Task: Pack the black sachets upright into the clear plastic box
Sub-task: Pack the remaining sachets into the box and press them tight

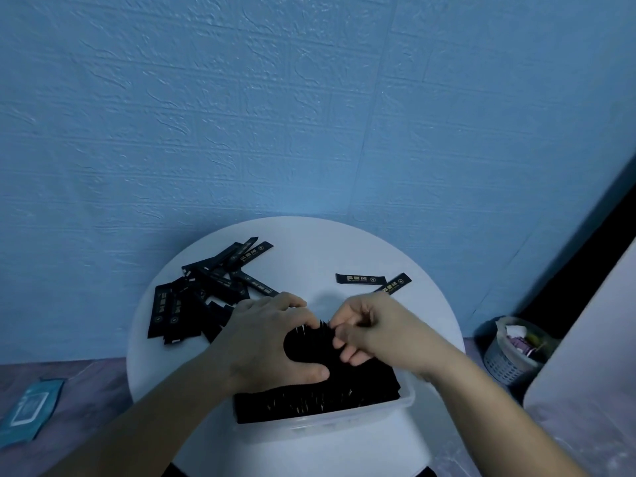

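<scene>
Bare forearms, left hand (pixel 272 342), right hand (pixel 378 330)

One view only is given, taken from the head, wide-angled, aimed forward and down. The round white table (pixel 344 256) is seen from above and close by, its near rim run to the bottom edge. The left hand (pixel 272 339) and right hand (pixel 375 332) are framed low and central, over the black sachets (pixel 309 397) in the clear plastic box (pixel 344 425). The textured blue wall (pixel 309 98) is faced, filling the upper half.
</scene>
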### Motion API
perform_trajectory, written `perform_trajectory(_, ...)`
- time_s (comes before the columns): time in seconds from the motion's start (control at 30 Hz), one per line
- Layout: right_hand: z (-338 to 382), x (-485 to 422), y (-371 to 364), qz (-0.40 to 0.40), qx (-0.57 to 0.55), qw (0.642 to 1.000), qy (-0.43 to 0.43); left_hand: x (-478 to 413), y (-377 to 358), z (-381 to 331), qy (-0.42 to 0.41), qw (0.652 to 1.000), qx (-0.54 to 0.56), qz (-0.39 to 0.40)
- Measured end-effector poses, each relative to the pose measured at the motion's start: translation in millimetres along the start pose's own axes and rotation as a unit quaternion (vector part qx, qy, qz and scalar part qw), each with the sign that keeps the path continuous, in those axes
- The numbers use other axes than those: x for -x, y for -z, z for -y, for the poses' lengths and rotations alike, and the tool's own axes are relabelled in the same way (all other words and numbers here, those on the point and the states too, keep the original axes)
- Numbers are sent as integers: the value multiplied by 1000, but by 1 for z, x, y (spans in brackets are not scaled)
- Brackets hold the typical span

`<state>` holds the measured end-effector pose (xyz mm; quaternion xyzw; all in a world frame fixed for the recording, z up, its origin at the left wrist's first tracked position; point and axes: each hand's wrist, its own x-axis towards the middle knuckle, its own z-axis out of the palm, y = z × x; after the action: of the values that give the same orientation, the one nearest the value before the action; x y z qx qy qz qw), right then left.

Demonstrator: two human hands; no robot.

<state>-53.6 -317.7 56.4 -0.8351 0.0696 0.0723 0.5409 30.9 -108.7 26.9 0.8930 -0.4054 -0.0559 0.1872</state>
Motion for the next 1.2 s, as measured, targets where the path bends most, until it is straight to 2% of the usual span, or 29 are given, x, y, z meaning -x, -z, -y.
perform_trajectory(0.1,-8,-16,34,-102,39,992,66,1,1,-1,3,1000,3,3)
perform_trajectory(0.17,-27,-35,61,-165,137,973,91,1,1,-2,6,1000,4,4)
perform_trajectory(0.23,-50,-53,82,-185,215,955,85,1,2,-4,7,1000,4,4)
perform_trajectory(0.43,-96,-93,100,-152,144,975,68,2,3,-4,10,1000,13,10)
perform_trajectory(0.6,-111,-107,113,-127,243,962,8,1,3,-4,10,1000,19,9)
perform_trajectory(0.8,-107,-108,118,-66,333,938,67,0,2,-4,10,1000,22,7)
perform_trajectory(1.1,-91,-120,103,-12,242,966,87,0,4,-4,10,1000,21,9)
perform_trajectory(1.2,-86,-128,94,-23,261,961,92,0,3,-3,10,1000,19,10)
